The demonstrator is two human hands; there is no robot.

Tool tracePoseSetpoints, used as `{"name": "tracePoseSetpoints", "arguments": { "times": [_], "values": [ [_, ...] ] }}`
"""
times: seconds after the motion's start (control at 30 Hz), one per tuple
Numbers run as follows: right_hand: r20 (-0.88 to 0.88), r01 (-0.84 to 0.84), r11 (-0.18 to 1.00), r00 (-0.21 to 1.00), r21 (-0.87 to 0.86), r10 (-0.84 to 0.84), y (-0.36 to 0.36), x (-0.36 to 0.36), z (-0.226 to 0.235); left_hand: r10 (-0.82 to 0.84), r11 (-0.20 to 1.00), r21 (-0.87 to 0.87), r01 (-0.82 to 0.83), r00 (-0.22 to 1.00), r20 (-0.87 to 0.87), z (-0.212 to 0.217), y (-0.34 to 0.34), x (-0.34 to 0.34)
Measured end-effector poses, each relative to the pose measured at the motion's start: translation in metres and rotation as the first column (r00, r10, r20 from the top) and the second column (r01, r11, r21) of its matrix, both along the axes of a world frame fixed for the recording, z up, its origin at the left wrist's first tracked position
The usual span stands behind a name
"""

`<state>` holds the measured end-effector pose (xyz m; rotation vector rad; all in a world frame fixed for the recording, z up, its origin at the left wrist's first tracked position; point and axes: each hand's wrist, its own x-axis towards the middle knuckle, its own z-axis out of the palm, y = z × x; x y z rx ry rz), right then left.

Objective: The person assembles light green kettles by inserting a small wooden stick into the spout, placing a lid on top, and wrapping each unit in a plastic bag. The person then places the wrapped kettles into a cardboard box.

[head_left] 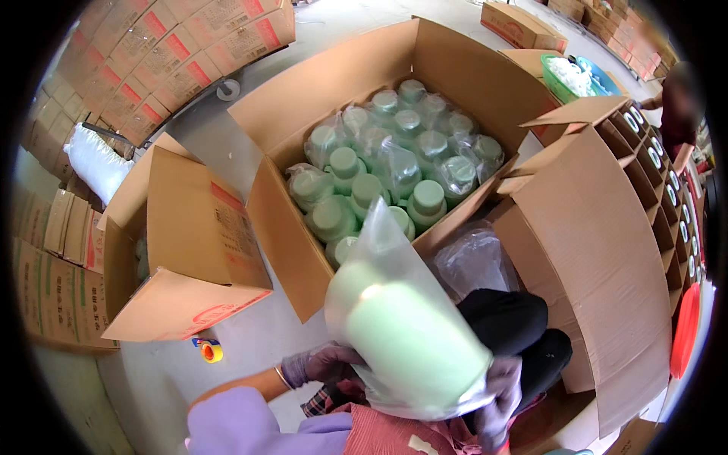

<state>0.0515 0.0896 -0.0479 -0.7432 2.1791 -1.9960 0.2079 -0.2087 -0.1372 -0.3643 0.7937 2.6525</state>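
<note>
A large pale green bottle (413, 345) lies tilted in front of me inside a clear plastic bag (379, 239), whose loose corner points up and away. My left hand (327, 364), in a grey-purple glove, is closed on the bag's near left side, its fingertips partly hidden. At the lower right end, my gloved right hand (500, 390) grips the gathered bag around the bottle. Beyond them stands an open carton (326, 98) with several green bottles (345, 168) upright in it, some in plastic bags and others bare.
An open carton (193, 296) stands at left, with a yellow tape roll (211, 350) on the floor nearby. At right are a large open carton (591, 250) and a divided box (648, 193). Behind are a green basin (560, 82) and another person (679, 106). Stacked cartons (174, 57) fill the far left.
</note>
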Motion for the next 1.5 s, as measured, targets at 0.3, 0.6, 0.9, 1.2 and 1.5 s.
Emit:
{"name": "tracePoseSetpoints", "arguments": {
  "times": [0.3,0.6,0.9,1.2,1.5],
  "values": [
    [-0.358,-0.307,0.847,0.804,0.433,0.475,-0.159,-0.132,0.012,0.503,0.320,-0.668,-0.672,0.718,-0.481,-0.015,-0.176,-0.140],
    [-0.378,0.108,0.543,0.827,0.833,0.417,-0.058,-0.129,-0.002,0.921,-0.148,-0.849,-0.507,0.241,-0.305,-0.098,-0.313,-0.294],
    [-0.375,0.076,0.543,0.802,0.836,0.465,-0.069,-0.137,-0.013,0.938,-0.142,-0.824,-0.549,0.191,-0.289,-0.168,-0.341,-0.334],
    [-0.390,0.120,0.556,0.830,0.823,0.399,-0.068,-0.140,-0.016,0.146,0.266,-0.929,-0.256,0.964,-0.224,-0.086,-0.153,-0.265],
    [-0.468,0.132,0.643,0.795,0.755,0.387,-0.056,-0.126,-0.016,-0.173,-0.353,-0.903,-0.245,0.965,-0.195,-0.083,-0.116,-0.280]
  ]
}}
